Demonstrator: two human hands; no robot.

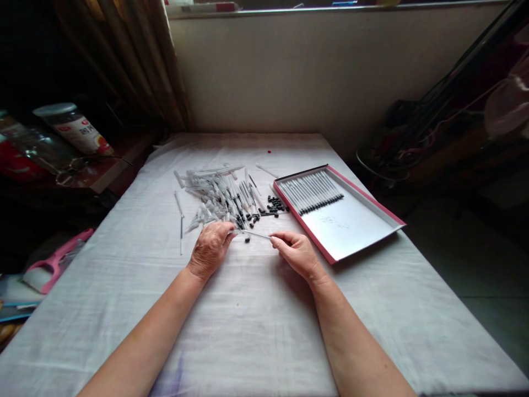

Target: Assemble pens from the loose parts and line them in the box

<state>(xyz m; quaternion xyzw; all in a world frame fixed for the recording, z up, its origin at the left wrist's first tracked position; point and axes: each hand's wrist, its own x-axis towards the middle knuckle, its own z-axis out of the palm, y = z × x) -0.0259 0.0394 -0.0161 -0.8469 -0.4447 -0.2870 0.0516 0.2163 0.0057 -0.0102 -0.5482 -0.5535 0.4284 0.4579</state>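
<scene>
My left hand [211, 247] is closed, its fingertips pinching one end of a thin, whitish pen piece [257, 235]. The other end is gripped between the thumb and fingers of my right hand [298, 255]. Slightly bent at the left, this piece spans the gap between both hands just above the table; whether it is one part or two joined, I cannot tell. Beyond my left hand lies a loose pile of clear pen barrels and refills [215, 190]. Small black pen caps [275, 204] are scattered to the pile's right, with a single black cap [247, 240] near my fingers.
A shallow red-edged box lid [363, 234] on the right holds a neat row of pens [314, 192] with black ends. Another pen barrel and refill [181, 220] lie left of the pile. Pink-handled scissors [58, 262] and a lidded jar [76, 129] are beyond the table's left edge.
</scene>
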